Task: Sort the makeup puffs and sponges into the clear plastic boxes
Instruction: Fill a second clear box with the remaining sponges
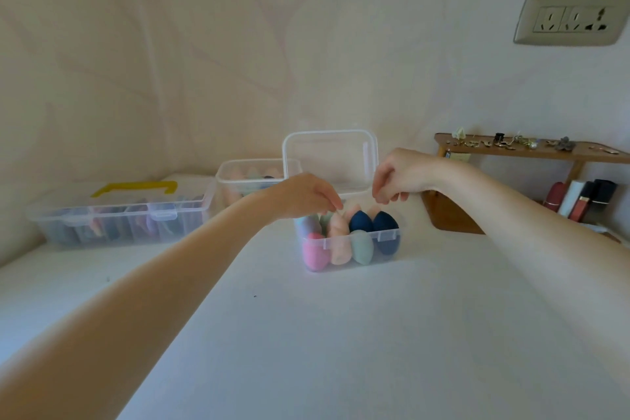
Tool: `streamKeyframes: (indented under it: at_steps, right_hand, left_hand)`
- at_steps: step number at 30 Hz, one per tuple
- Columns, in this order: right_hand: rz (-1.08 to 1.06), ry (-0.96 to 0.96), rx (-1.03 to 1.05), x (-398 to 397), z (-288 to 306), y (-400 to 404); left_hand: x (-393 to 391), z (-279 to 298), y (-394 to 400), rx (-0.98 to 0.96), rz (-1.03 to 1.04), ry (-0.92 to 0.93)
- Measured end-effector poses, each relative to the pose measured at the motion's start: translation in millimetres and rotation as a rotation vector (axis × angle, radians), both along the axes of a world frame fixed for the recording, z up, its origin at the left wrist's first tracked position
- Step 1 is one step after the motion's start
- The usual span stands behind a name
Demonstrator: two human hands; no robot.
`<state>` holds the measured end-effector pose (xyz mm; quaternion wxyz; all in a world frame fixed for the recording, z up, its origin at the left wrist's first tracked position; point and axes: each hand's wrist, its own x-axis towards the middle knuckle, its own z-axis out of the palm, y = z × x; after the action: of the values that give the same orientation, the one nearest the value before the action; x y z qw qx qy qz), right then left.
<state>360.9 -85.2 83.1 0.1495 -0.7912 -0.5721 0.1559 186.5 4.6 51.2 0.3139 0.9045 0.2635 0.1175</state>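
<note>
A small clear box (347,244) stands mid-table with its lid (330,160) raised upright behind it. Egg-shaped sponges stand inside: a pink sponge (315,254), a peach sponge (338,232), a mint sponge (362,246) and two navy sponges (360,221). My left hand (305,196) reaches over the box's left side. Its fingertips are bunched right at the peach sponge's tip, and whether they pinch it I cannot tell. My right hand (399,177) hovers above the box's back right with fingers curled and nothing in them.
A long clear box (119,220) with a yellow handle, lid closed, sits at the left with puffs inside. Behind it is another open clear box (252,177) holding sponges. A wooden shelf (531,153) with trinkets and lipsticks (579,198) stands at the right. The white table (341,334) spreads toward me.
</note>
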Motion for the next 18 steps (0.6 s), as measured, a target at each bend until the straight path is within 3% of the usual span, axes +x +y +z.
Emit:
streamKeyframes:
  at_steps: [2, 6, 11, 15, 18]
  right_hand:
    - [0.020, -0.118, -0.133, -3, -2, -2]
    - [0.024, -0.336, -0.325, -16, -22, 2]
    - [0.011, -0.502, -0.359, -27, -37, 12]
    - [0.034, -0.505, -0.382, -32, -28, 8]
    - [0.068, -0.393, -0.311, -27, -20, 3]
  left_hand:
    - [-3, 2, 3, 0.169, -0.010, 0.062]
    - [-5, -4, -2, 0.231, -0.118, 0.337]
    - [-8, -8, -4, 0.250, -0.094, 0.325]
    - [-11, -10, -7, 0.237, -0.047, 0.300]
    - [-11, -10, -10, 0.254, -0.062, 0.315]
